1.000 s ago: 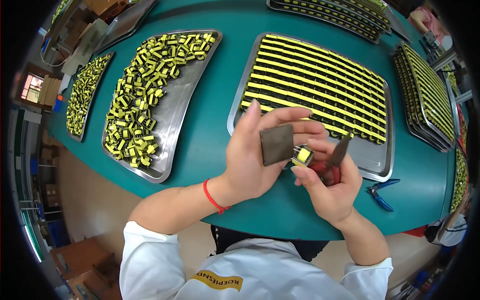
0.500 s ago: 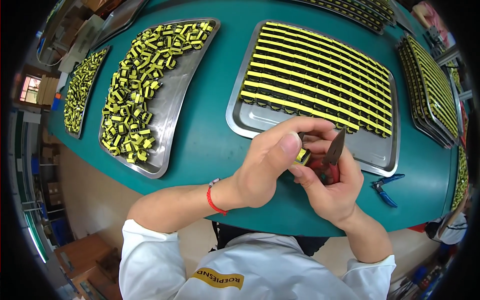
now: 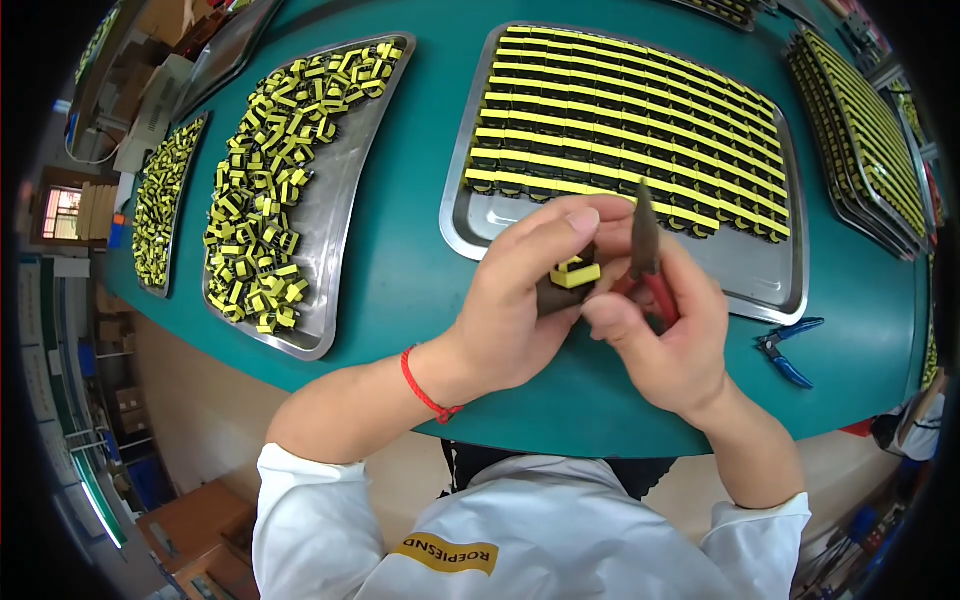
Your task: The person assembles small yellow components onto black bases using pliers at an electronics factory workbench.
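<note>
My left hand holds a small transformer with yellow tape and a black body, pinched between curled fingers. In my right hand are red-handled pliers, their dark pointed jaws upward; the fingers wrap round the handles. Both hands are close together over the near edge of a metal tray with tight rows of yellow-and-black transformers. My fingers hide part of the held transformer and of the pliers' handles.
To the left, a metal tray holds a loose heap of transformers; another filled tray lies beyond it. Blue-handled cutters lie on the green table at right. Stacked trays stand at the far right.
The pliers have turned more upright and shifted slightly left and up. The transformer has turned in my left hand and shows more yellow. The view has shifted slightly.
</note>
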Tool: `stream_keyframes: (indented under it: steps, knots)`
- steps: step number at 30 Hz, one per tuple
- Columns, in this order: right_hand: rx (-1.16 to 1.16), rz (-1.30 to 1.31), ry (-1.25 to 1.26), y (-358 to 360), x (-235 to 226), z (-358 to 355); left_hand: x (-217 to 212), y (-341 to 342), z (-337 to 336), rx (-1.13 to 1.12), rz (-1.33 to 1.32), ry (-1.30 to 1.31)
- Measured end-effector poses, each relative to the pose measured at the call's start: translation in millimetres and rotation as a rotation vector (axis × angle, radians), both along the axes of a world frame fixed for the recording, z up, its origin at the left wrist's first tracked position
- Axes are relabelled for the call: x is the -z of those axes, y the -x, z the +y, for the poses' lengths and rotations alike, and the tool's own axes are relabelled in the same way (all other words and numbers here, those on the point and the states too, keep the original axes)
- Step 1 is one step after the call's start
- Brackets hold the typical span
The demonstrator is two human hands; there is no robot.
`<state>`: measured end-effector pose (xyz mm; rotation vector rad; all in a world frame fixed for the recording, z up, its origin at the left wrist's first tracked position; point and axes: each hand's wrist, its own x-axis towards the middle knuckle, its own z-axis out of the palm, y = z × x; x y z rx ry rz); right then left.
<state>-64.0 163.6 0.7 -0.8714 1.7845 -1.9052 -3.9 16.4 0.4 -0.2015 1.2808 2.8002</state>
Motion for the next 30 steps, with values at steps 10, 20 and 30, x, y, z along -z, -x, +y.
stream_keyframes:
  steps: [10,20,30]
  knots:
    - [-0.106,-0.283,0.1,9,6,15,6,-1,4,-0.31,0.406,0.68]
    - [-0.182,-0.224,0.072,-5,5,11,8,-4,1,-0.35,0.662,0.945]
    - [-0.007,0.06,0.067,-11,17,8,-4,-8,-8,-0.181,0.648,1.239]
